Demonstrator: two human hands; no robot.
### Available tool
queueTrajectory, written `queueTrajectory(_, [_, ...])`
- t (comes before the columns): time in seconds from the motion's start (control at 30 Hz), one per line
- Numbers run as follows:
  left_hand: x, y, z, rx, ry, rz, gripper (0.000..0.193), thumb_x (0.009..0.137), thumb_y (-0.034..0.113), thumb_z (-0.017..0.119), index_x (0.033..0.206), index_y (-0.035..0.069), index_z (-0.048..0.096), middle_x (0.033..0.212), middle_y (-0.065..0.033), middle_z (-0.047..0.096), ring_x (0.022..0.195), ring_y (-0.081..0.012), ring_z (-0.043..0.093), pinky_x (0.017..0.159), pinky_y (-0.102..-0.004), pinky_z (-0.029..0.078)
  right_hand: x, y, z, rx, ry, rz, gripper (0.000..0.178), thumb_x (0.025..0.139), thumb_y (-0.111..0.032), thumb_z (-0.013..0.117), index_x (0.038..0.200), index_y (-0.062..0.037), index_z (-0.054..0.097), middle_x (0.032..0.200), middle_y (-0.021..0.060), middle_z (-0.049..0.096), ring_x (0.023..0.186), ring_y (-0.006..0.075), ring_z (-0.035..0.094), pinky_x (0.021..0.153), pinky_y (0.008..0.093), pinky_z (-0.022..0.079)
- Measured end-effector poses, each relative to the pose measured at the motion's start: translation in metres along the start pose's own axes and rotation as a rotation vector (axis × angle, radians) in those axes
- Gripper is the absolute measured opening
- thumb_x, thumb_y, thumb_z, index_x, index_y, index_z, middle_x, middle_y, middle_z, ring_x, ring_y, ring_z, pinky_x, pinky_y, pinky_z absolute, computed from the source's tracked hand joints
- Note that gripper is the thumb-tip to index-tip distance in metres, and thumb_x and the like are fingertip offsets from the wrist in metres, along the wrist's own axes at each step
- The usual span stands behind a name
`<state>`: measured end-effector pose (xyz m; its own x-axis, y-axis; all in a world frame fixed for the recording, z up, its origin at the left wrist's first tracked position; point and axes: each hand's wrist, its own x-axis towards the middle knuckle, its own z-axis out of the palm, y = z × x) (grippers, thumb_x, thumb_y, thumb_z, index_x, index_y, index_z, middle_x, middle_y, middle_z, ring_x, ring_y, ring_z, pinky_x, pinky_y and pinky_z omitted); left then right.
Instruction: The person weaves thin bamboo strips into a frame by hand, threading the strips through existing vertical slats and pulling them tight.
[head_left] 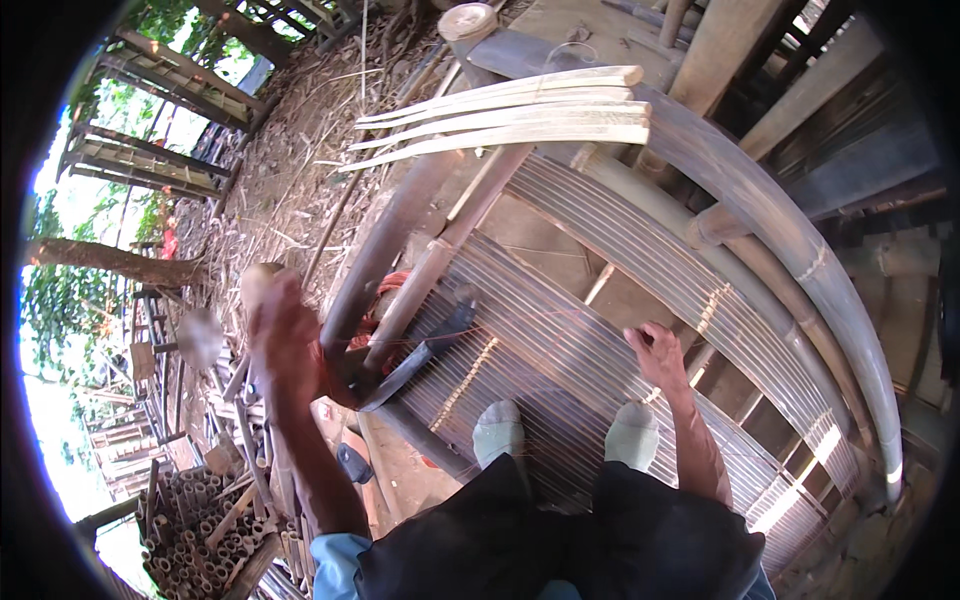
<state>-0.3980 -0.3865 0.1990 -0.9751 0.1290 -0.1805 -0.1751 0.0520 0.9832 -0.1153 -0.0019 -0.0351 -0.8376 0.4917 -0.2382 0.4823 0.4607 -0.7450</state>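
My left hand (285,335), smeared by motion, is raised at the left. Its fingers look closed around something; a tan, rounded end (257,284) shows at its top. Over the slatted bamboo bench (540,370), my right hand (658,357) has its fingers curled together; whatever is in them, if anything, is too small to make out. A dark-bladed knife (425,355) lies on the bench between the hands. Pale split bamboo strips (520,115) rest across the tops of two bamboo poles (405,235) beyond it.
My feet in pale socks (498,430) stand on the bench slats. A thick curved bamboo rail (790,220) bounds the right side. Something orange-red and coiled (392,285) sits behind the poles. Cut bamboo tubes (200,515) are piled at lower left. Shavings litter the ground (270,190).
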Motion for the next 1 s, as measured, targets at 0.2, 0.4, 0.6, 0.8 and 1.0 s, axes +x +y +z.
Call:
queueTrajectory(0.2, [0.029,-0.135,0.204,0.864,-0.589,0.216,0.021,0.086,0.007,0.073,0.107,0.006,0.075,0.102,-0.0177,0.073,0.093,-0.0286,0.071,0.081,-0.0388,0.055,0.045,0.003,0.023,0.122,-0.071,0.111,0.038,0.097,-0.031,0.065,0.126,-0.0068,0.063,0.095,0.0183,0.073,0.085,0.0330,0.071,0.079,0.0399,0.055])
queueTrajectory(0.4, [0.004,-0.258,0.283,1.316,-0.650,0.453,0.022,0.084,0.018,0.073,0.105,0.013,0.076,0.092,-0.0135,0.075,0.096,-0.0371,0.069,0.082,-0.0489,0.055,0.078,0.007,0.061,-0.039,-0.193,0.234,0.043,0.092,-0.029,0.060,0.133,-0.0158,0.065,0.113,0.0197,0.073,0.107,0.0366,0.070,0.093,0.0475,0.055])
queueTrajectory(0.6, [0.019,-0.255,0.255,1.252,-0.679,0.545,0.027,0.087,0.020,0.071,0.113,0.015,0.074,0.096,-0.0146,0.075,0.084,-0.0309,0.070,0.079,-0.0445,0.056,0.064,-0.035,0.050,0.013,-0.069,0.186,0.019,0.087,-0.018,0.065,0.100,-0.0087,0.075,0.104,0.0224,0.073,0.093,0.0392,0.071,0.084,0.0489,0.058])
queueTrajectory(0.8, [0.013,-0.168,0.248,0.342,-0.985,-0.453,0.057,0.090,-0.002,0.058,0.144,0.017,0.057,0.102,-0.0079,0.076,0.069,-0.0086,0.061,0.061,-0.0260,0.050,0.021,-0.062,0.024,0.245,0.269,-0.190,0.010,0.085,-0.006,0.069,0.093,-0.0018,0.065,0.083,0.0143,0.067,0.080,0.0343,0.065,0.069,0.0468,0.056])
queueTrajectory(1.0, [-0.019,-0.174,0.211,0.533,-0.979,-0.125,0.076,0.088,-0.002,0.071,0.156,0.020,0.045,0.106,-0.0079,0.073,0.075,-0.0090,0.061,0.070,-0.0251,0.052,0.009,-0.090,0.035,0.136,0.240,-0.303,0.012,0.089,-0.004,0.068,0.100,-0.0053,0.067,0.092,0.0136,0.070,0.084,0.0360,0.068,0.073,0.0451,0.056])
